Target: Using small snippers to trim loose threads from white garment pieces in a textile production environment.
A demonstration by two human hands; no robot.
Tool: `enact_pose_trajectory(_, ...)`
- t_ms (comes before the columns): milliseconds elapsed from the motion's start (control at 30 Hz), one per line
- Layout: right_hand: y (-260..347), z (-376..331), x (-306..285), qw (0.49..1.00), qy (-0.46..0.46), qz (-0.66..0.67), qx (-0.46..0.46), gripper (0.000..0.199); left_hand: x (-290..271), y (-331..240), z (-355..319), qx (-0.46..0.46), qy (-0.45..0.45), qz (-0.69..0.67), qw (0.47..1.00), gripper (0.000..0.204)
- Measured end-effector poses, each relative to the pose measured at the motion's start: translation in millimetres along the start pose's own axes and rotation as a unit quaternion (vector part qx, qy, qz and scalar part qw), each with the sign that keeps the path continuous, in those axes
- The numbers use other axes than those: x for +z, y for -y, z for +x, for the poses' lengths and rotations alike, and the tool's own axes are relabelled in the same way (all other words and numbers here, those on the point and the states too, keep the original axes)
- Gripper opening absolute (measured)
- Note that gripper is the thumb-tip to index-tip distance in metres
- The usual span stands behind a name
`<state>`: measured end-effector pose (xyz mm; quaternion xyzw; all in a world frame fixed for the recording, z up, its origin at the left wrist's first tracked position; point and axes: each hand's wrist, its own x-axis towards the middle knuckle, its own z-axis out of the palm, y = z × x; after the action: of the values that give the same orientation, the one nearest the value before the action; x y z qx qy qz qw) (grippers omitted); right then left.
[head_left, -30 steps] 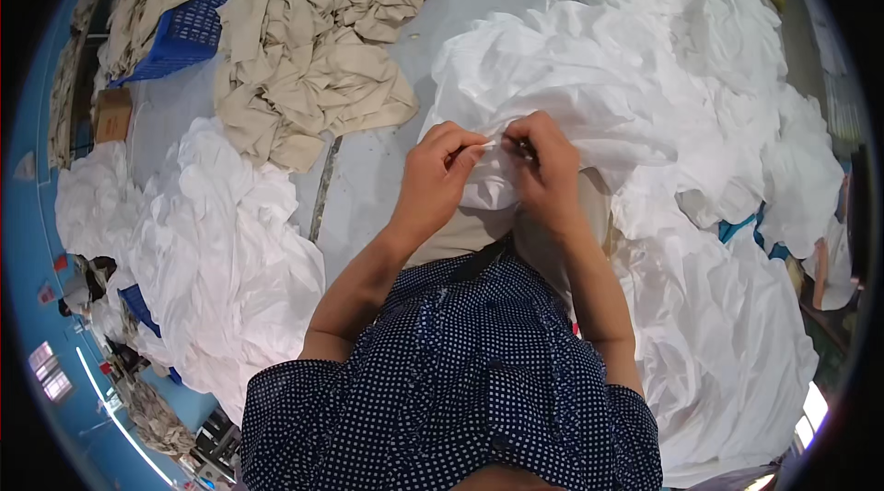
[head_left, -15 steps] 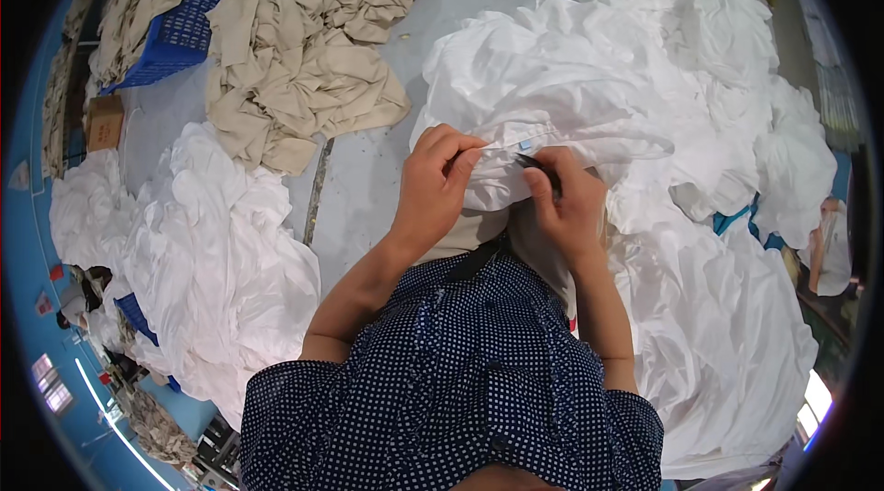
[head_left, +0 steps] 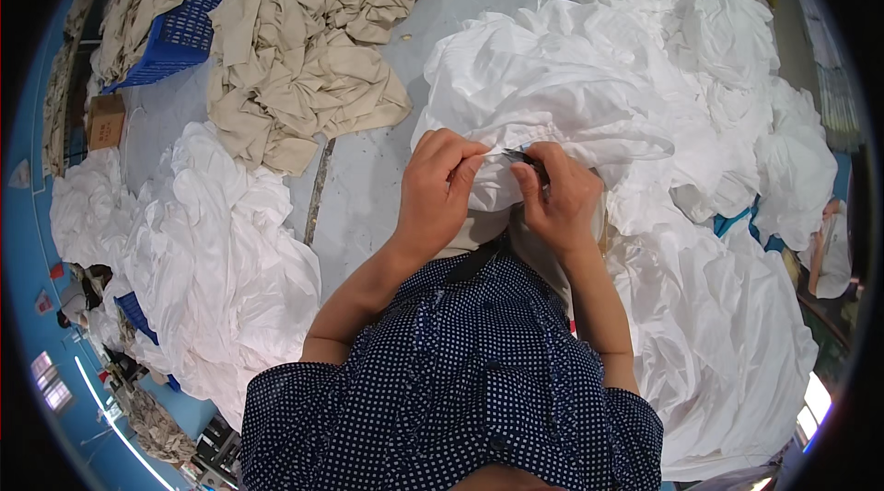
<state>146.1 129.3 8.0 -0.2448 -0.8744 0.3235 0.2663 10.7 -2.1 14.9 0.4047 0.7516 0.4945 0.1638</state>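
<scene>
A: What's largest?

B: White cloth [head_left: 543, 68], thin and smooth, heaped in billowing folds just beyond both hands; its gathered near edge reaches the fingers.

A: And the hands?

B: The left hand [head_left: 433, 185] pinches that edge, thumb and fingers closed. The right hand [head_left: 565, 195] curls closed around a small, dark, narrow tool [head_left: 518, 157].

A: Its tip?

B: Pointing left, near the pinched cloth; whether touching, I cannot tell.

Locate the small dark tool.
In the head view, the small dark tool is just right of centre, in the right hand, pointing toward the left hand.
</scene>
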Motion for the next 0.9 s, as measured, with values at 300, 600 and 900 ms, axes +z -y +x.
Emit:
enact_pose_trajectory(300,4,-7,-5,0.969,0.010,0.193,0.156,0.012,0,-4,-2,-0.012,-0.001,-0.024,1.000,0.009)
enact_pose_trajectory(600,-10,2,-22,0.906,0.127,0.379,0.142,0.010,-2,-4,-4,-0.123,0.033,-0.120,0.985,0.011)
enact_pose_trajectory(900,7,-2,-21,0.973,0.046,0.151,0.170,0.026,-4,-9,-5,-0.084,0.023,-0.077,0.993,0.009)
